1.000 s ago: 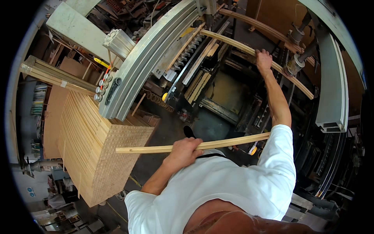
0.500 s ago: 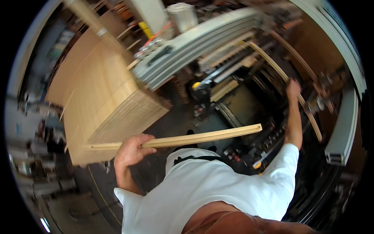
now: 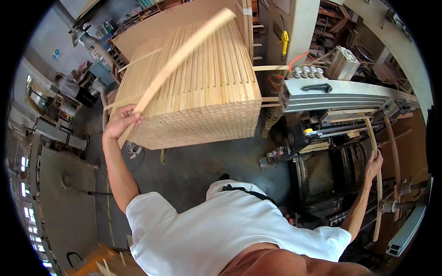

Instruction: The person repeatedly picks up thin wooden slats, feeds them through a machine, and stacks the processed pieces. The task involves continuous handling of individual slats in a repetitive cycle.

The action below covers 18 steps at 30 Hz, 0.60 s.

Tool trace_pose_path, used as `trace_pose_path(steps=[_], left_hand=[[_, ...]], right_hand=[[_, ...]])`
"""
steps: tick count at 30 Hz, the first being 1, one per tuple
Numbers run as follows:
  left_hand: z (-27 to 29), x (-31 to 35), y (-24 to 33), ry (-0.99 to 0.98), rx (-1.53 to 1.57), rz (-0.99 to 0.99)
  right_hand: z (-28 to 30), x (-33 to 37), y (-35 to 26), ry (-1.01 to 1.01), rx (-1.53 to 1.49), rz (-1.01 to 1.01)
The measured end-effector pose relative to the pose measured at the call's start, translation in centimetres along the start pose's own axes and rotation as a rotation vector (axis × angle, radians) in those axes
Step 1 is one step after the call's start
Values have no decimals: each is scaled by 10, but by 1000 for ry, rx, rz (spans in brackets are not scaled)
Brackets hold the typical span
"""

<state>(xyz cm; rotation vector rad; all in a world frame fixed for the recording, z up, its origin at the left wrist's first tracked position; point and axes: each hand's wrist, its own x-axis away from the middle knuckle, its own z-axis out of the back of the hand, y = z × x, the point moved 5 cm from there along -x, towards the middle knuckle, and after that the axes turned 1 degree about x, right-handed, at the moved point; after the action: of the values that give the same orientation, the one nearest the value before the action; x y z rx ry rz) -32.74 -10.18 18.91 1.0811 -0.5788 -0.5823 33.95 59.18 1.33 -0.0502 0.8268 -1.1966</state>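
Note:
My left hand [image 3: 123, 122] is closed around one end of a pale wooden strip [image 3: 179, 57]. The strip slants up and away over a big stack of wooden strips [image 3: 225, 87], its far end slightly blurred. Grooves run along the strips on top of the stack, and their ends form its near face. On the right, my right hand [image 3: 374, 165] grips a second wooden strip [image 3: 378, 207], which lies lengthwise over the dark machine [image 3: 317, 177]. Whether that strip rests on the machine I cannot tell.
A grey metal beam [image 3: 331, 95] with a black handle and several round silver knobs spans the machine's far side. Another wooden strip [image 3: 394, 152] runs to the right of my right hand. A coiled hose [image 3: 271, 122] hangs by the stack. At far left a person [image 3: 71, 87] is present.
My view has turned left, bringing the stack to the middle. My left hand has swung its strip from low across my body to up over the stack. The right hand still holds its strip.

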Motion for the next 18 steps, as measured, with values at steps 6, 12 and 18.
trace_pose_path(steps=[6, 12, 18], left_hand=[[104, -162, -56, 267, -60, -41], [171, -306, -126, 483, -512, 151], [136, -365, -119, 420, -518, 226]], right_hand=[[-38, 86, -142, -49, -392, 48], [-49, 173, -262, -299, -246, -21], [6, 231, -277, -245, -140, -130]])
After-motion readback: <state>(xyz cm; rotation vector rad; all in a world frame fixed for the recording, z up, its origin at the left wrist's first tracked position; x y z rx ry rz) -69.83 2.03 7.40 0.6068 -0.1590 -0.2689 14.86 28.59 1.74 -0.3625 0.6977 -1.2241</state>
